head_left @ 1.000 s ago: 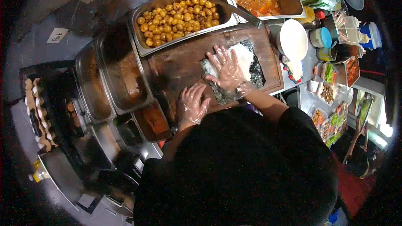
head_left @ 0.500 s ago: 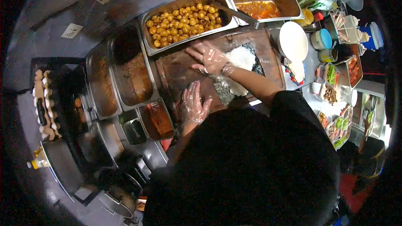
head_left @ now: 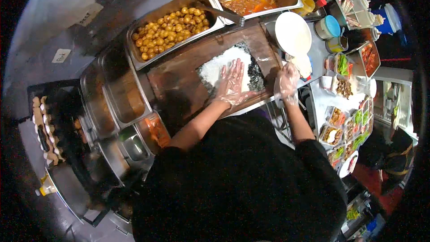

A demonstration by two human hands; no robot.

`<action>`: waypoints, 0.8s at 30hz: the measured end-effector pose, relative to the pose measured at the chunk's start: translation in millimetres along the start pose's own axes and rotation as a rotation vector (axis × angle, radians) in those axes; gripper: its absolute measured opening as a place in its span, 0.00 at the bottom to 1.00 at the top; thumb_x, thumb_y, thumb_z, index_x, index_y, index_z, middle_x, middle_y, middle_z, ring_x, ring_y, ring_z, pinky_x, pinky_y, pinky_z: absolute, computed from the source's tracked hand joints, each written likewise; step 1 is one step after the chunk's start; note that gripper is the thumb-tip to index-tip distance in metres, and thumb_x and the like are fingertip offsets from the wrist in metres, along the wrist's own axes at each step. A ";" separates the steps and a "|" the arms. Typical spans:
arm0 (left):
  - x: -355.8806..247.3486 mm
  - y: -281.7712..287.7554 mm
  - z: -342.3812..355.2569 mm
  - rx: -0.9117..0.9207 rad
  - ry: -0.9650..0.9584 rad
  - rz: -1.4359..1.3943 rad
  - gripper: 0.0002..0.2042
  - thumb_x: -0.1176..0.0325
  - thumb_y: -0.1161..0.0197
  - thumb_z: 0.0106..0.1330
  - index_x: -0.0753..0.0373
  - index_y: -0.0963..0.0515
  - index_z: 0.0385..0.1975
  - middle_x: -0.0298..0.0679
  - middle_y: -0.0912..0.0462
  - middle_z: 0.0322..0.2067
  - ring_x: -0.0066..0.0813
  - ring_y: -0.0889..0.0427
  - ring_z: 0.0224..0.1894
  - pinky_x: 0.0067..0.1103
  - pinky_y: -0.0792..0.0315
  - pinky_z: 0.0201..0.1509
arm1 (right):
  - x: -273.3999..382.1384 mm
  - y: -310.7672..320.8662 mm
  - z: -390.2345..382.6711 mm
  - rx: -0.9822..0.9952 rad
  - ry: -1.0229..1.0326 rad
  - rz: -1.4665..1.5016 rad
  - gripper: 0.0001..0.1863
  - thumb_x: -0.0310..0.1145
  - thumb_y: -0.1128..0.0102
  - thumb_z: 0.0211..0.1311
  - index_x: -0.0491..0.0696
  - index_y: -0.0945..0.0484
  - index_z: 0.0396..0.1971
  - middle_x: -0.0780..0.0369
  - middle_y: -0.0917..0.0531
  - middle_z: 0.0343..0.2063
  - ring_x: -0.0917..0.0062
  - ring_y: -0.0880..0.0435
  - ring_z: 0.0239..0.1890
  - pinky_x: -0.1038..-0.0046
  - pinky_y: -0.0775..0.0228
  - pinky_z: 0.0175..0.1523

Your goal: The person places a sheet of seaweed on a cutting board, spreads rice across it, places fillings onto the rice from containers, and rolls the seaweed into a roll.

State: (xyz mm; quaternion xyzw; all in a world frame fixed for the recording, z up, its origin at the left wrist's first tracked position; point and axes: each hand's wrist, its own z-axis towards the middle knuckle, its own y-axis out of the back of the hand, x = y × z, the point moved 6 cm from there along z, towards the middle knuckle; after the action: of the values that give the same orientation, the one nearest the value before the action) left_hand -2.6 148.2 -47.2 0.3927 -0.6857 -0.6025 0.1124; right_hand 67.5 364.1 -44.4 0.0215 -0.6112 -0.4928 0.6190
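My left hand (head_left: 231, 83), in a clear plastic glove, lies flat on white rice (head_left: 223, 60) with its fingers spread. The rice covers much of a dark seaweed sheet (head_left: 256, 79), whose right side shows bare. Beneath is a brown cutting board (head_left: 172, 78). At the board's right edge is my right hand (head_left: 288, 80), gloved the same way, its fingers curled closed. What they hold, if anything, is hidden. Close beyond that hand are a white bowl (head_left: 293, 33) and a whitish bundle (head_left: 301, 64).
Beyond the board stand metal pans of small round brown balls (head_left: 172, 31), with a ladle handle (head_left: 224, 15), and orange-red sauce (head_left: 251, 3). More metal pans (head_left: 125, 85) line the left. Filled food boxes (head_left: 345, 125) and tubs (head_left: 329, 28) crowd the right. A person (head_left: 394, 152) is at far right.
My left hand has moved from the board's left side onto the rice. My right hand has drawn back across to the board's right edge and closed. The view has shifted slightly.
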 end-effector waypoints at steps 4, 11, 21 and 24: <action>-21.0 -7.6 15.3 -0.022 0.017 -0.013 0.58 0.26 0.49 0.54 0.72 0.56 0.72 0.51 0.59 0.74 0.42 0.61 0.77 0.44 0.67 0.77 | 20.5 26.4 -29.1 0.031 -0.207 0.360 0.06 0.22 0.46 0.52 0.45 0.33 0.26 0.66 0.34 0.23 0.79 0.34 0.28 0.74 0.38 0.35; -21.0 -5.9 40.4 -0.064 0.007 -0.058 0.58 0.27 0.46 0.54 0.72 0.56 0.71 0.52 0.57 0.74 0.45 0.59 0.77 0.45 0.64 0.77 | 1.4 30.9 -34.3 0.151 -0.176 0.264 0.08 0.19 0.46 0.52 0.43 0.28 0.33 0.60 0.25 0.25 0.74 0.26 0.29 0.72 0.31 0.39; -22.2 1.3 82.3 -0.149 0.100 -0.055 0.58 0.25 0.51 0.55 0.73 0.55 0.71 0.52 0.57 0.74 0.44 0.58 0.76 0.42 0.64 0.77 | -16.7 27.3 -21.1 0.272 -0.192 0.440 0.08 0.21 0.43 0.59 0.41 0.27 0.38 0.62 0.25 0.30 0.77 0.27 0.33 0.75 0.32 0.43; -26.9 3.2 92.0 -0.142 0.096 -0.049 0.57 0.25 0.52 0.56 0.72 0.55 0.72 0.52 0.57 0.74 0.43 0.58 0.76 0.44 0.65 0.77 | -24.1 29.6 -20.9 0.354 -0.162 0.422 0.15 0.15 0.48 0.58 0.43 0.30 0.44 0.64 0.29 0.36 0.81 0.30 0.38 0.77 0.33 0.47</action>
State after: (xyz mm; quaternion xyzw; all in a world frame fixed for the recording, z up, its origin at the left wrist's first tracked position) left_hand -43.6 234.0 -58.6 0.4288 -0.6254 -0.6325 0.1579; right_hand 106.7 382.6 -48.7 -0.0378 -0.7261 -0.2389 0.6437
